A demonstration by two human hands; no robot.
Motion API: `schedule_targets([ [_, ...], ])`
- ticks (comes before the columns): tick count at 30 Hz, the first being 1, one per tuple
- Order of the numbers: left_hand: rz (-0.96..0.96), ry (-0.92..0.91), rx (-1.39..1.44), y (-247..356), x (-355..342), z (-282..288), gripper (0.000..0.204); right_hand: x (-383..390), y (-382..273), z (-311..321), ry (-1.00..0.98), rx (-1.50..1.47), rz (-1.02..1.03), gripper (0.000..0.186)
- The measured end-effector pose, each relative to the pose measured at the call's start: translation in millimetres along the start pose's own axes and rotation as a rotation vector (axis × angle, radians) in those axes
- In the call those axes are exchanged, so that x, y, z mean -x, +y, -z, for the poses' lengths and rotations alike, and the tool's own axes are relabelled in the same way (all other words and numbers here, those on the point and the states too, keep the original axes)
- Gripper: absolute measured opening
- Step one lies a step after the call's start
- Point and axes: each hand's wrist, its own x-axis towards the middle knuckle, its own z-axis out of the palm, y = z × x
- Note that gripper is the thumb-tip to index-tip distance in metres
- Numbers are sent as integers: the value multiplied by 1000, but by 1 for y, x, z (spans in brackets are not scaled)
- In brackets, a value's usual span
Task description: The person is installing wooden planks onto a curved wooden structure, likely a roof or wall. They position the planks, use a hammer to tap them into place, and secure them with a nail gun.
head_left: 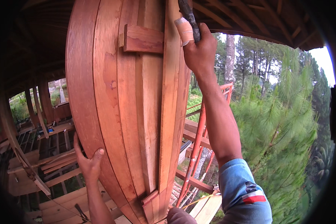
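A tall reddish-brown assembly of wooden boards (108, 112) stands upright in front of me, its long planks side by side. My left hand (89, 160) grips its left edge low down, thumb on the front and the other fingers partly hidden behind. Up at the top right edge, my right hand (199, 46) is closed round a dark, stick-like handle (188, 16); the tool's upper end runs out of view. One finger of that hand wears a tan wrapping (184, 30). Just left of it, a short wooden block (143, 39) lies across the planks.
An orange metal scaffold frame (198, 149) stands behind my right forearm, with loose planks (206, 207) below. On the left, timber beams (58, 164) cross an open floor frame. A wooden roof (246, 16) hangs overhead; trees (276, 123) grow outside on the right.
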Motion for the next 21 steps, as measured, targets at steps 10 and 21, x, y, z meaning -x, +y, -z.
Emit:
schedule_targets([
  [10, 19, -21, 8, 6, 1, 1, 122, -14, -1, -6, 7, -8, -12, 49],
  [21, 13, -7, -13, 1, 0, -3, 121, -17, -2, 5, -30, 182, 99, 51],
])
